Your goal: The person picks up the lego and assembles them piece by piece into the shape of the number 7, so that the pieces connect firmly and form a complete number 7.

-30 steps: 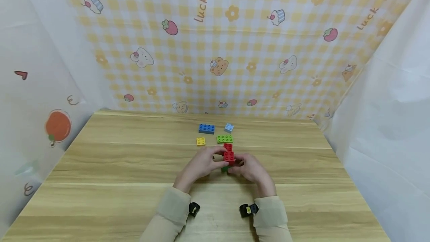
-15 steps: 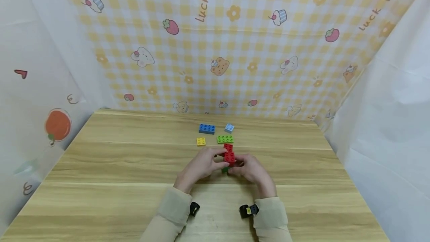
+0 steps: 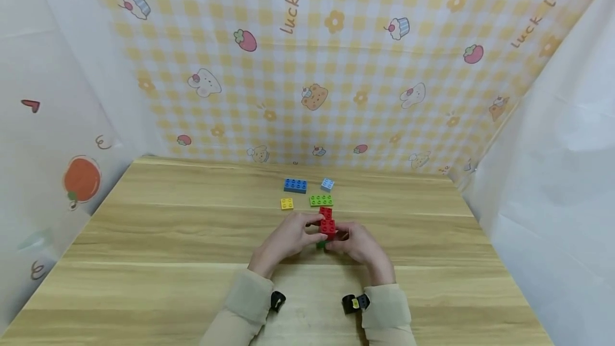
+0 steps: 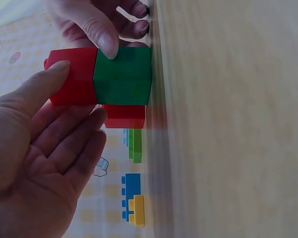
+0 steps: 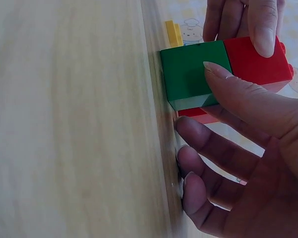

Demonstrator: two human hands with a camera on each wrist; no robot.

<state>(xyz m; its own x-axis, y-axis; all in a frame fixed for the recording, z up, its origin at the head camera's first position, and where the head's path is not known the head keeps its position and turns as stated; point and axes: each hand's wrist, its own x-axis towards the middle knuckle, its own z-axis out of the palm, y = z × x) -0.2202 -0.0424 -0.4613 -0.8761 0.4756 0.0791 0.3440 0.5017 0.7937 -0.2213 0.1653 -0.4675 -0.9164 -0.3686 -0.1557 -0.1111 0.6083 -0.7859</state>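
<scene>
On a wood-grain tabletop (image 3: 154, 239) before yellow-checked cloth (image 3: 288, 63), toy bricks (image 3: 328, 226).

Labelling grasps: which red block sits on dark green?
The red block the left hand pinches; the other red block sits lower, beyond the dark green block.

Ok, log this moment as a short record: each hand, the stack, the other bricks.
Left hand: pinches the red 2x2 brick
Right hand: pinches the dark green brick
Stack: red 2x2 brick on top of dark green brick
Behind stack: second red brick, contact unclear
Farther back: lime green 2x4 brick, yellow 2x2 brick, blue 2x4 brick, light blue 2x2 brick
</scene>
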